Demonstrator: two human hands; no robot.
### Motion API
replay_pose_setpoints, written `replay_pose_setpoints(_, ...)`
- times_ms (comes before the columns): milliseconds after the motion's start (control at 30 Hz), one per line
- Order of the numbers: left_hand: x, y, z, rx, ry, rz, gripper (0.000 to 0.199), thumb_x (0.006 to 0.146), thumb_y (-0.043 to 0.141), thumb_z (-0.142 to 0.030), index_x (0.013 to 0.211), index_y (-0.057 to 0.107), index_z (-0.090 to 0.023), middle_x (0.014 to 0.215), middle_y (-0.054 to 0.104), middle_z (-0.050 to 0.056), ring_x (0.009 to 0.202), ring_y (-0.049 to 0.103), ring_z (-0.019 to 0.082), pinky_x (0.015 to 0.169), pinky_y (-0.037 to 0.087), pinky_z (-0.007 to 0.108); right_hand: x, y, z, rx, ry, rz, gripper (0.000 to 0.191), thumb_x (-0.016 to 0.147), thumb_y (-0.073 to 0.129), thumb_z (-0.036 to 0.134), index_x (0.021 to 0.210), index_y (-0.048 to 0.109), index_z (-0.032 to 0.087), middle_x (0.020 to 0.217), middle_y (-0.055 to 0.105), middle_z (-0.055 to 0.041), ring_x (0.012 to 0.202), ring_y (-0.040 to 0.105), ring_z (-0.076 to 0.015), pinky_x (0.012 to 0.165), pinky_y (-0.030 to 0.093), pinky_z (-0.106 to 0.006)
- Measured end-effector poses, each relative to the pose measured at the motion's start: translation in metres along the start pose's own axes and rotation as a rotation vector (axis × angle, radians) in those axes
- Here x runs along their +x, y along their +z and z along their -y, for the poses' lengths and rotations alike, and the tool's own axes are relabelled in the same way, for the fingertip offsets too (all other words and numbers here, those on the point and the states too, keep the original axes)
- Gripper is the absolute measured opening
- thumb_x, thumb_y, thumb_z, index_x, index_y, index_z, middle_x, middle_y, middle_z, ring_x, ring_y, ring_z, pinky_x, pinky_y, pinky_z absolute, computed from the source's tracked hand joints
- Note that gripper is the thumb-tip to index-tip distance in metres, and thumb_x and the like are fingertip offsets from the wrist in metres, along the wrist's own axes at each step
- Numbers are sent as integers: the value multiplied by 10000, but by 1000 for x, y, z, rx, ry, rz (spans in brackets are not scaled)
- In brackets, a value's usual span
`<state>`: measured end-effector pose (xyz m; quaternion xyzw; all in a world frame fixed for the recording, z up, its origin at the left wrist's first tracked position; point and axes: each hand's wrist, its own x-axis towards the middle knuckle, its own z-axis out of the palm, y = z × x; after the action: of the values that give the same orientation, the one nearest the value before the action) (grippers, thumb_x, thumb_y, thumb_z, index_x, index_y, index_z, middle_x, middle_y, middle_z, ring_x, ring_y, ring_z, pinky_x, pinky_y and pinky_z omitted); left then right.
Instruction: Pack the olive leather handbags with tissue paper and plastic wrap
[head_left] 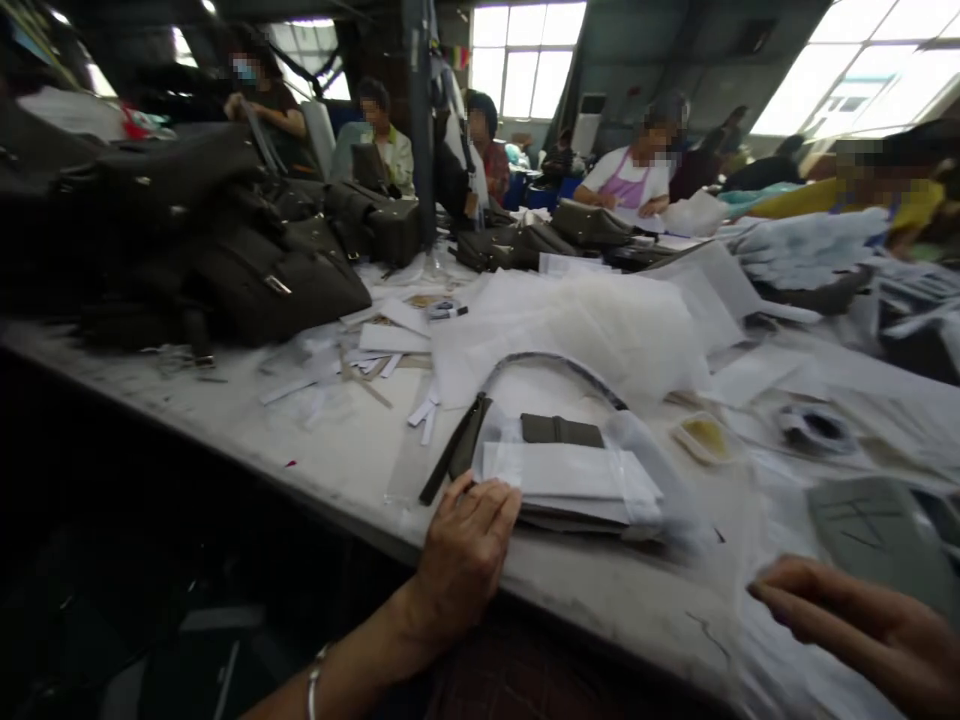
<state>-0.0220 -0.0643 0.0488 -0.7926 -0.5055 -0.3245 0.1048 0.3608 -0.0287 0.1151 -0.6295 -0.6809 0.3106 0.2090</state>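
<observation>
A dark olive handbag (461, 445) with an arched, wrapped handle (559, 360) lies on the worktable, partly inside clear plastic. White paper strips (570, 470) and a small olive folded piece (562, 430) rest across it. My left hand (469, 535) has its fingers curled on the bag's near left corner; the thumb is hidden. At the lower right, my right hand (862, 620) is apart from the bag, fingers stretched out with the tips near each other and nothing visible in them. Beside it lies a grey-green piece with dark marks (874, 525).
Dark bags (247, 260) are heaped at the left. White sheets (592, 320) cover the middle, near loose paper strips (427, 410). A tape roll (817, 428) and a shallow yellow dish (703, 438) lie to the right. Several co-workers sit beyond, around a post (420, 130).
</observation>
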Motion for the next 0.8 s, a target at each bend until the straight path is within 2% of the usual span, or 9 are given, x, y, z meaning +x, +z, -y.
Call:
replay_pose_setpoints(33, -1, 0, 0, -1, -7, 12, 364, 962, 409, -101, 1282, 575, -153, 1175, 692, 82, 1131, 621, 200, 1086, 386, 428, 13, 13, 35, -14, -78, 208, 278, 772, 656, 568, 734, 737, 304, 747, 723, -62, 686, 682, -237, 617, 558, -313)
replay_pose_setpoints(67, -3, 1, -1, -4, -16, 23, 371, 961, 409, -101, 1293, 567, -151, 1187, 687, 84, 1146, 612, 203, 1094, 380, 436, 24, 26, 70, -30, -172, 317, 281, 810, 630, 540, 724, 718, 287, 730, 711, -40, 700, 672, -223, 642, 550, -296)
replay_pose_setpoints(167, -6, 3, -2, -19, -35, 32, 380, 958, 415, -104, 1307, 558, -150, 1202, 680, 82, 1178, 594, 211, 1112, 367, 459, 52, 62, 154, -70, -404, 505, 212, 861, 602, 388, 722, 693, 258, 704, 688, 14, 671, 624, -167, 644, 494, -251)
replay_pose_setpoints(233, -7, 4, -1, -28, -38, 7, 369, 959, 422, -104, 1295, 568, -148, 1193, 683, 80, 1183, 591, 210, 1121, 362, 467, 69, 81, 185, -148, -503, 578, 167, 851, 607, 308, 718, 688, 250, 691, 679, 33, 651, 604, -146, 617, 453, -239)
replay_pose_setpoints(300, -8, 5, -1, -33, -36, -30, 347, 963, 427, -99, 1264, 590, -156, 1178, 691, 76, 1184, 592, 203, 1131, 355, 467, 86, 96, 200, -255, -577, 621, 149, 839, 607, 267, 715, 688, 249, 662, 666, 46, 602, 576, -130, 566, 400, -236)
replay_pose_setpoints(467, -10, 7, 0, -54, -46, -40, 332, 973, 432, -114, 1246, 612, -170, 1183, 696, 70, 1207, 577, 217, 1151, 324, 494, 120, 121, 213, -523, -680, 632, 142, 731, 646, 181, 619, 681, 261, 501, 573, 62, 461, 449, -113, 481, 275, -254)
replay_pose_setpoints(633, -11, 7, 2, -49, -47, -19, 380, 992, 380, -146, 1309, 587, -173, 1258, 666, 80, 1241, 549, 229, 1171, 293, 523, 135, 131, 235, -669, -591, 785, 78, 724, 670, 267, 712, 747, 277, 618, 686, 18, 551, 579, -149, 515, 338, -249)
replay_pose_setpoints(733, -11, 8, 3, -31, -32, -39, 382, 1003, 357, -159, 1301, 597, -169, 1241, 673, 73, 1229, 553, 222, 1187, 264, 528, 142, 130, 247, -772, -527, 910, 155, 703, 639, 287, 799, 760, 271, 745, 739, 2, 657, 644, -175, 550, 378, -249)
replay_pose_setpoints(800, -11, 8, 4, -16, -22, -42, 377, 1001, 360, -151, 1290, 602, -159, 1233, 675, 69, 1223, 555, 215, 1195, 252, 522, 146, 130, 250, -820, -535, 944, 182, 698, 622, 301, 817, 757, 269, 768, 746, 2, 680, 653, -180, 553, 383, -254)
